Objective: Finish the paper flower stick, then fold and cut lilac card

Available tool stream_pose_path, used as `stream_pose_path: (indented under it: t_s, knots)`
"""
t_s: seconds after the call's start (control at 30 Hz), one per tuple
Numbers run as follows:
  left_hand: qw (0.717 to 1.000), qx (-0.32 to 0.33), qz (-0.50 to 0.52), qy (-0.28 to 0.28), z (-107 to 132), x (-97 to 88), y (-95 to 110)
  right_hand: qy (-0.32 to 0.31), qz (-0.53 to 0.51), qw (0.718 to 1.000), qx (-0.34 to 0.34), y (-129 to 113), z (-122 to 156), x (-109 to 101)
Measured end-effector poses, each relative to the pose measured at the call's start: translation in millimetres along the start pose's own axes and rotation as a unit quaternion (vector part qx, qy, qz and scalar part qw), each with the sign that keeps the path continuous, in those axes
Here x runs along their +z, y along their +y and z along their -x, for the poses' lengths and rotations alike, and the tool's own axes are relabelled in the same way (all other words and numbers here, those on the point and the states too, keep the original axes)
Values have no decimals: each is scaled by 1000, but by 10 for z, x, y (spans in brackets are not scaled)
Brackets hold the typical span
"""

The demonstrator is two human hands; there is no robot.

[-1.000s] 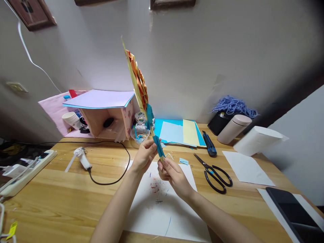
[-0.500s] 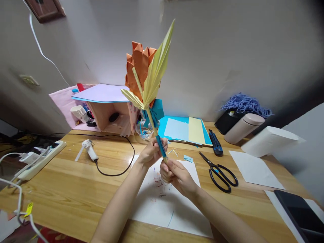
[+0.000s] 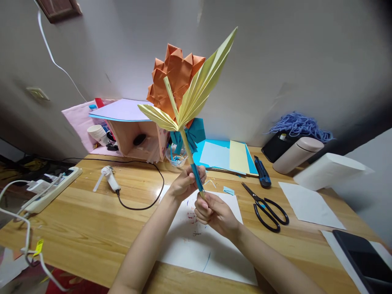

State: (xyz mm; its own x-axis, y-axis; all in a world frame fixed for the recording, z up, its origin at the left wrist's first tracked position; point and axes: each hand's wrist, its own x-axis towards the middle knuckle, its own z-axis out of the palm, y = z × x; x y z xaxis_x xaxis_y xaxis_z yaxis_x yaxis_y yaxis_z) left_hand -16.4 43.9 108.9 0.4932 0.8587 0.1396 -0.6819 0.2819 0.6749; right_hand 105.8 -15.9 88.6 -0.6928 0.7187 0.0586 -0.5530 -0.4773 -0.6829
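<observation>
Flower (image 3: 180, 75) more broadside above wooden table (image 3: 79, 220)

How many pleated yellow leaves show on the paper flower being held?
2: the larger leaf slants up toward the picture's right, and the smaller leaf points left; both meet at the stem. Another could be hidden behind the orange bloom.
</observation>
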Motion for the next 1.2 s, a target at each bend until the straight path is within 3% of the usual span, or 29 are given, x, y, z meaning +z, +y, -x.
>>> stream_pose_path:
  t_s: [0.2, 0.47, 0.8, 0.97, 1.2]
  knots:
    - [1000, -5, -1, 5, 15, 1, -17, -14, -19, 1000, 14, 11, 17, 12]
    - [996, -20, 75, -52, 15, 54, -82, -41, -48, 997, 33, 53, 46, 15]
    - [988, 5, 149, 37, -60, -173, -455, -43, -52, 996, 64, 97, 35, -9]
    - [988, -24, 137, 74, -53, -121, -415, -50, -49, 995, 74, 96, 33, 1]
    - [989, -43, 138, 24, -26, 23, -311, -65, -60, 993, 82, 99, 42, 15]
